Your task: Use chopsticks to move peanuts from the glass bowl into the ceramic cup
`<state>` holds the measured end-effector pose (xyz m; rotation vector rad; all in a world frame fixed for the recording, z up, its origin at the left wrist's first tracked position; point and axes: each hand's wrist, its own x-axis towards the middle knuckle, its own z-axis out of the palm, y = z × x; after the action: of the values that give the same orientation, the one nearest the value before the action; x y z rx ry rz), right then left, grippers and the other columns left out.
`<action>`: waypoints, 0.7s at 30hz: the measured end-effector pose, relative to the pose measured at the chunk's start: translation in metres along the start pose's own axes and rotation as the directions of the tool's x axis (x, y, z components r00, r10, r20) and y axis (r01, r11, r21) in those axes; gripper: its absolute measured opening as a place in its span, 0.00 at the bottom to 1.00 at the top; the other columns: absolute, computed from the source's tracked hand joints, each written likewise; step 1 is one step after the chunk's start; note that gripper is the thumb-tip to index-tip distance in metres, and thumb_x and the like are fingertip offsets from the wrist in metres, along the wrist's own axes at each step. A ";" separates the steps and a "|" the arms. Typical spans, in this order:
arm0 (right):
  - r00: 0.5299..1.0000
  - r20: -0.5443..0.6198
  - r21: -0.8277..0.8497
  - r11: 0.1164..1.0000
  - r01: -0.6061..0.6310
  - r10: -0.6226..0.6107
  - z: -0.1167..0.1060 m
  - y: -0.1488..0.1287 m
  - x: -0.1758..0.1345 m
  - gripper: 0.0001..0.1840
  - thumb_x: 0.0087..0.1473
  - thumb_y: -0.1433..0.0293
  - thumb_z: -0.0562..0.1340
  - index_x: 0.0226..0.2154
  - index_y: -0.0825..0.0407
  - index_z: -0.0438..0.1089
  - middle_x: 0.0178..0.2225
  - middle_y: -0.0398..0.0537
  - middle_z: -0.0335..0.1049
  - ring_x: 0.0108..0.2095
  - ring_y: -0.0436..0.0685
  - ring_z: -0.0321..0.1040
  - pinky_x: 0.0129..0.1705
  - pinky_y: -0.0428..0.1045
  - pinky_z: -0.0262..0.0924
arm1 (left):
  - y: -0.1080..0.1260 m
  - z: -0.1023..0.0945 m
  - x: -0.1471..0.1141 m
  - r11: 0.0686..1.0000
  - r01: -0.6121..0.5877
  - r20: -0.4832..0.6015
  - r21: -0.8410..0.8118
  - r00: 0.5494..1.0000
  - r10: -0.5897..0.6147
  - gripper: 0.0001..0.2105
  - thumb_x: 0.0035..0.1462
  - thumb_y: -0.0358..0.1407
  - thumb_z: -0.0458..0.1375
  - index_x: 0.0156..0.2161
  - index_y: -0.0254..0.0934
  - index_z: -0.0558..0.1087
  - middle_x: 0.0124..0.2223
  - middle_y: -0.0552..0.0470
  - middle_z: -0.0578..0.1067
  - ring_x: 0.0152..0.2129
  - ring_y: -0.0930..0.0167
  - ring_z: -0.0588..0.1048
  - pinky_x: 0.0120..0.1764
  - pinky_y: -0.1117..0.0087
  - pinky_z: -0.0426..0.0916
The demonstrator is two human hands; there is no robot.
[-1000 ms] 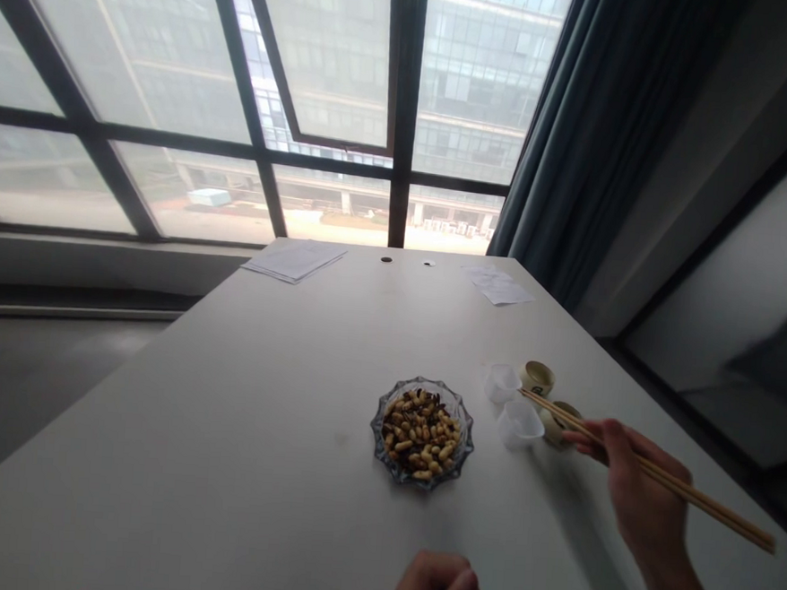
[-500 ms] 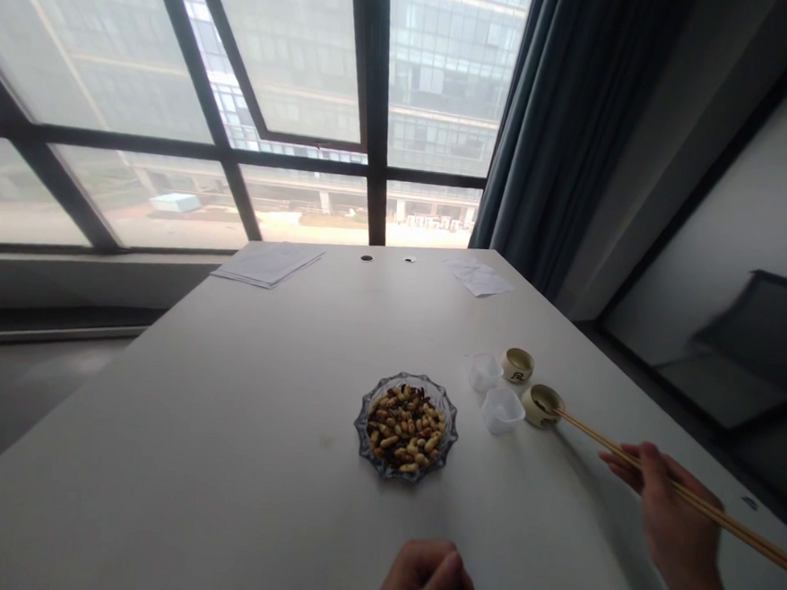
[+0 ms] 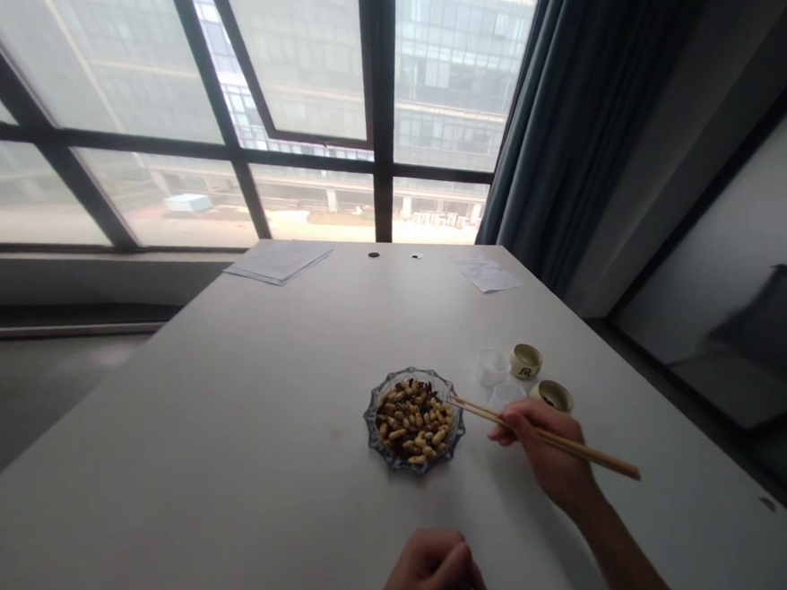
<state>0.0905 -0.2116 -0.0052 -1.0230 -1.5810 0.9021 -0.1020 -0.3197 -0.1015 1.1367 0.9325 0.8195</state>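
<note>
My right hand [image 3: 548,450] holds a pair of wooden chopsticks [image 3: 572,446], their tips at the right rim of a glass bowl. This scalloped bowl [image 3: 371,433] contains peanuts [image 3: 418,423] mixed with dark reddish-brown pieces. Nothing can be made out between the chopstick tips. Below the bowl, my left hand [image 3: 431,574] rests on the table, loosely curled, with no object showing in it. Just beyond my right hand is a small olive-green cup [image 3: 554,396] with something dark inside. A clear plastic cup [image 3: 508,395] beside it is partly hidden by that hand.
Another clear plastic cup [image 3: 492,367] and a second olive-green cup [image 3: 525,361] with a dark character stand behind. Stacked papers [image 3: 281,262] lie at the white table's [image 3: 222,427] far left, loose sheets [image 3: 489,275] at far right. Windows and a dark curtain [image 3: 558,145] rise beyond.
My right hand has moved left with the chopsticks, their tips going from the nearer olive-green cup to the glass bowl's rim. My left hand keeps its place on the table. The view shifted slightly.
</note>
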 end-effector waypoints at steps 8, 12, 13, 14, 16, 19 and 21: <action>0.977 0.103 -0.039 0.982 -0.183 0.186 0.049 0.016 0.015 0.23 0.63 0.50 0.63 0.31 0.52 0.77 0.27 0.50 0.81 0.29 0.60 0.80 0.32 0.51 0.75 | -0.001 0.001 -0.003 0.999 -0.031 0.004 0.043 1.000 0.031 0.44 0.54 0.73 0.48 0.25 0.30 0.81 0.17 0.53 0.63 0.15 0.76 0.61 0.22 0.73 0.53; 0.977 0.052 -0.025 0.979 -0.204 0.205 0.057 0.023 0.014 0.24 0.63 0.48 0.63 0.29 0.52 0.76 0.26 0.50 0.81 0.29 0.61 0.81 0.30 0.50 0.74 | 0.002 0.002 -0.007 1.000 -0.027 -0.012 0.002 1.000 0.027 0.42 0.57 0.71 0.50 0.26 0.29 0.82 0.18 0.53 0.62 0.16 0.75 0.61 0.24 0.73 0.57; 0.978 0.049 -0.018 0.979 -0.201 0.202 0.059 0.023 0.015 0.24 0.63 0.48 0.62 0.29 0.51 0.75 0.26 0.49 0.81 0.28 0.61 0.81 0.30 0.50 0.74 | 0.003 0.002 -0.008 1.000 -0.022 -0.007 -0.001 1.000 0.022 0.41 0.58 0.70 0.50 0.27 0.29 0.82 0.18 0.53 0.63 0.16 0.75 0.62 0.24 0.73 0.57; 0.978 0.049 -0.010 0.980 -0.200 0.201 0.060 0.023 0.015 0.25 0.63 0.48 0.62 0.28 0.51 0.74 0.25 0.49 0.80 0.28 0.60 0.80 0.30 0.50 0.74 | 0.005 0.002 -0.009 1.000 -0.021 -0.008 -0.004 1.000 0.021 0.41 0.58 0.70 0.51 0.27 0.29 0.82 0.19 0.53 0.63 0.16 0.75 0.62 0.25 0.73 0.58; 0.978 0.050 0.009 0.979 -0.204 0.204 0.063 0.022 0.016 0.25 0.62 0.48 0.63 0.28 0.51 0.74 0.25 0.48 0.80 0.26 0.59 0.80 0.29 0.49 0.74 | 0.006 0.002 -0.009 1.000 -0.015 -0.010 -0.014 1.000 0.015 0.40 0.58 0.70 0.51 0.27 0.29 0.81 0.19 0.53 0.63 0.17 0.75 0.62 0.25 0.73 0.58; 0.979 0.040 0.014 0.979 -0.202 0.202 0.066 0.022 0.017 0.25 0.61 0.47 0.64 0.26 0.50 0.73 0.24 0.47 0.79 0.25 0.58 0.79 0.29 0.49 0.73 | 0.007 0.002 -0.010 1.000 -0.004 -0.020 -0.014 1.000 0.003 0.40 0.58 0.69 0.52 0.26 0.29 0.82 0.19 0.53 0.63 0.17 0.75 0.62 0.24 0.73 0.57; 0.981 0.029 0.010 0.981 -0.193 0.193 0.068 0.021 0.017 0.26 0.60 0.45 0.64 0.25 0.50 0.72 0.24 0.47 0.78 0.25 0.58 0.78 0.28 0.48 0.73 | 0.007 0.001 -0.011 1.000 -0.002 -0.021 -0.002 1.000 0.002 0.39 0.59 0.68 0.52 0.27 0.29 0.82 0.20 0.53 0.64 0.17 0.75 0.63 0.25 0.73 0.57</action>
<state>0.0259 -0.1921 -0.0332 -1.1741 -1.5152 1.0607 -0.1057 -0.3287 -0.0924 1.1292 0.9482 0.8352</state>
